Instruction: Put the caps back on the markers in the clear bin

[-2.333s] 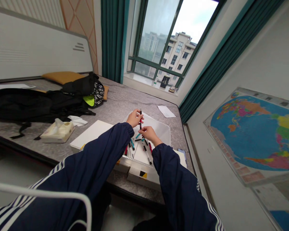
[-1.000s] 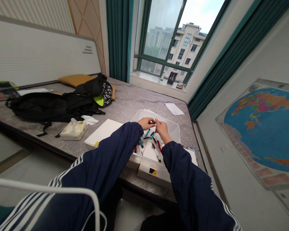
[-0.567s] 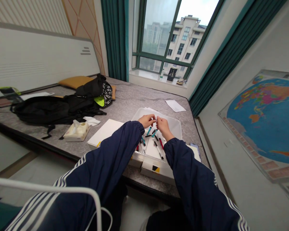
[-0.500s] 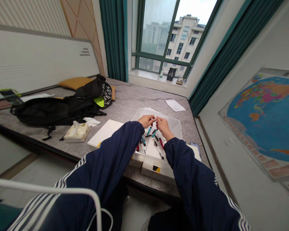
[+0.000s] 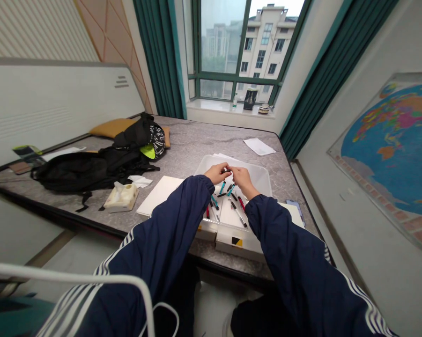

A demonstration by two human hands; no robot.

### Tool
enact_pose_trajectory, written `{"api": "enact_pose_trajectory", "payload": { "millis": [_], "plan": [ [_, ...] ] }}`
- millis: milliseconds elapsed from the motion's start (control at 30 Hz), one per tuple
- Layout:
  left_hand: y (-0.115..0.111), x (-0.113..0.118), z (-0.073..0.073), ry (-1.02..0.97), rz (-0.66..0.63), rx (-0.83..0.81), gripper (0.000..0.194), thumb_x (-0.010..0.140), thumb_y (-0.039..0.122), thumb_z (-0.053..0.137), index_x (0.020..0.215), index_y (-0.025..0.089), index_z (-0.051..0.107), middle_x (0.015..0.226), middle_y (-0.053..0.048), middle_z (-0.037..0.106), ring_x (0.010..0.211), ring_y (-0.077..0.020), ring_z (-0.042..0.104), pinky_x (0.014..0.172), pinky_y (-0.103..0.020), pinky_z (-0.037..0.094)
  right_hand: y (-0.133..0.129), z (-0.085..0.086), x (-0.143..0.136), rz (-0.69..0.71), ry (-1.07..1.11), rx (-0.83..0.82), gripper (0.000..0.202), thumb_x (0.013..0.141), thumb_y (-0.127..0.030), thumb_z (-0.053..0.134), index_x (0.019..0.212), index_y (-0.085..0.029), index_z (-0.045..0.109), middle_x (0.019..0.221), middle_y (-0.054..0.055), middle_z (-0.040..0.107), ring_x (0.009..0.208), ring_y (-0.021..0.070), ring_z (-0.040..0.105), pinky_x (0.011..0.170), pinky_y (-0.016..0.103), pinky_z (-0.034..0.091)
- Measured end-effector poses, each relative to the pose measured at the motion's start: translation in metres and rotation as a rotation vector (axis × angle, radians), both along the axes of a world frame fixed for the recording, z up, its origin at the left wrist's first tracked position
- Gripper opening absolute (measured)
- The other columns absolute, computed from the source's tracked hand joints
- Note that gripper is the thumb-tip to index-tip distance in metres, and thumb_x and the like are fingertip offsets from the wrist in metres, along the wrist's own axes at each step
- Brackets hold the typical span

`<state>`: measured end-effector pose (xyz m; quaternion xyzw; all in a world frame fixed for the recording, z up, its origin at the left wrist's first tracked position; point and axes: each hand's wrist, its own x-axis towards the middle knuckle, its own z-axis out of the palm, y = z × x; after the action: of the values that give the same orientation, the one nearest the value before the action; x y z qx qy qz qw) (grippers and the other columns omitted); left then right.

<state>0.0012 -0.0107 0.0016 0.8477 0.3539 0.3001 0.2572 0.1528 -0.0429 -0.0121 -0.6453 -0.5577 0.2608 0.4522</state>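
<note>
Pinching a small dark piece (image 5: 226, 171) in left hand (image 5: 218, 173), over the clear bin (image 5: 264, 179). Looks roughly level, long axis crosswise, pointing toward right hand (image 5: 244, 180); too small to tell one end from the other. Cannot tell whether also pinched by curled right fingers. Below, inside bin: seen slanting, a silver-black pen (image 5: 239, 215), dark end toward right sleeve (image 5: 284, 234).

It was plainly a bedroom: a pale headboard (image 5: 63, 110) rose along the left edge of the mattress (image 5: 200, 138), a green curtain (image 5: 160, 58) hung past its far edge, a world map (image 5: 396, 145) beyond the right.
</note>
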Motion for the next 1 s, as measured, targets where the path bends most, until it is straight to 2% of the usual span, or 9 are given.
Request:
{"api": "enact_pose_trajectory", "payload": {
  "millis": [167,233,333,433,500,600,700,867,1000],
  "plan": [
    [0.005,0.0,-0.002,0.0,-0.058,-0.034,0.032,0.088,0.044,0.054,0.098,0.02,0.071,0.069,0.0,0.068,0.067,-0.0136,0.06,0.067,-0.023,0.042,0.001,-0.003,0.001,0.002,0.044,-0.002,0.059,0.087,-0.066,0.037,0.06,-0.017,0.058,0.047,0.0,0.049,0.048,0.0144,0.05,0.05,0.025,0.036],
    [0.004,0.0,-0.001,0.023,-0.057,-0.042,0.037,0.09,0.047,0.049,0.098,0.02,0.072,0.068,0.0,0.066,0.065,-0.0136,0.059,0.066,-0.024,0.041,0.001,-0.003,0.001,-0.009,0.047,0.006,0.058,0.087,-0.066,0.04,0.059,-0.018,0.057,0.047,0.0,0.048,0.047,0.0136,0.048,0.049,0.024,0.036],
    [0.001,-0.001,0.002,0.021,0.002,-0.027,0.037,0.09,0.048,0.05,0.102,0.019,0.069,0.065,0.001,0.062,0.061,-0.013,0.054,0.064,-0.024,0.04,0.0,-0.001,-0.001,-0.022,0.096,0.016,0.046,0.087,-0.057,0.047,0.062,-0.019,0.054,0.047,-0.002,0.047,0.046,0.0127,0.047,0.046,0.022,0.035],
    [-0.003,-0.001,0.003,-0.01,0.055,-0.007,0.037,0.082,0.043,0.063,0.111,0.019,0.06,0.061,0.006,0.056,0.056,-0.0117,0.049,0.063,-0.024,0.038,-0.001,0.002,-0.003,-0.021,0.203,-0.022,0.03,0.086,-0.041,0.05,0.065,-0.02,0.051,0.048,-0.003,0.048,0.044,0.0121,0.048,0.043,0.021,0.034],
    [-0.003,-0.001,0.002,-0.017,0.048,-0.005,0.036,0.078,0.037,0.069,0.107,0.019,0.057,0.061,0.007,0.055,0.056,-0.0112,0.048,0.063,-0.024,0.038,-0.002,0.003,-0.003,-0.013,0.235,-0.062,0.025,0.084,-0.034,0.049,0.064,-0.02,0.05,0.047,-0.002,0.048,0.043,0.012,0.047,0.042,0.021,0.034],
    [0.0,-0.001,0.0,-0.049,0.002,-0.016,0.026,0.078,0.035,0.069,0.095,0.019,0.058,0.068,0.004,0.061,0.061,-0.0113,0.053,0.065,-0.024,0.04,-0.002,0.004,-0.002,-0.031,0.211,-0.092,0.026,0.082,-0.031,0.048,0.059,-0.019,0.05,0.044,-0.001,0.046,0.041,0.0119,0.045,0.041,0.023,0.033],
    [0.001,0.0,-0.001,-0.054,-0.024,-0.055,0.022,0.084,0.039,0.062,0.09,0.018,0.061,0.069,0.001,0.066,0.064,-0.0119,0.057,0.067,-0.024,0.041,-0.003,0.007,-0.003,-0.064,0.261,-0.084,0.024,0.08,-0.028,0.047,0.058,-0.019,0.049,0.046,-0.002,0.045,0.04,0.0114,0.044,0.04,0.023,0.031],
    [-0.001,0.0,0.006,0.032,0.004,-0.057,0.039,0.094,0.042,0.042,0.083,0.017,0.069,0.063,0.0,0.064,0.063,-0.0135,0.056,0.066,-0.025,0.039,-0.007,0.014,-0.007,-0.043,0.434,-0.071,0.015,0.079,-0.024,0.045,0.065,-0.019,0.048,0.05,-0.004,0.041,0.038,0.0099,0.042,0.037,0.022,0.029],
    [-0.003,0.0,0.008,0.02,0.06,-0.069,0.034,0.093,0.042,0.044,0.092,0.017,0.066,0.058,0.002,0.058,0.059,-0.0136,0.053,0.062,-0.025,0.038,-0.008,0.015,-0.007,-0.072,0.392,-0.073,0.009,0.079,-0.025,0.048,0.072,-0.02,0.048,0.054,-0.004,0.047,0.041,0.0094,0.044,0.038,0.02,0.031]
  ]
}}
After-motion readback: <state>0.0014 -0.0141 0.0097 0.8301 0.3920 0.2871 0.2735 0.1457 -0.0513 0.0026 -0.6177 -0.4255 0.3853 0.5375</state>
